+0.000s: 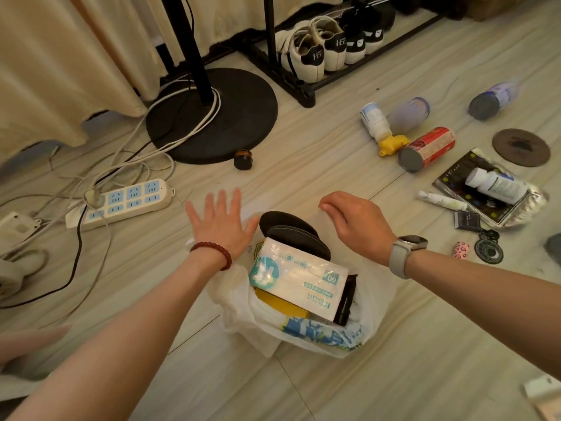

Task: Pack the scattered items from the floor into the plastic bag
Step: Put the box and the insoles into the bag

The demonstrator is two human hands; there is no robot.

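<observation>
A white plastic bag (243, 323) lies open on the floor at centre. Inside it are a white-and-teal tissue pack (299, 279), dark round pads (291, 229) and a yellow item (279, 302). My left hand (220, 221) hovers flat with fingers spread just left of the bag's far rim, holding nothing. My right hand (355, 223) curls over the right side of the bag, fingers bent down, nothing visibly in it. Scattered at right lie a red can (428, 148), a white pill bottle (494, 185), a tube (441, 200), a pink item (460, 250) and a small amber jar (243, 159).
A power strip (127, 202) with tangled cables lies at left. A black fan base (218, 113) stands behind the bag, and a shoe rack (303, 92) with sneakers is beyond. More bottles (491, 100) and a dark round disc (520, 147) lie at far right.
</observation>
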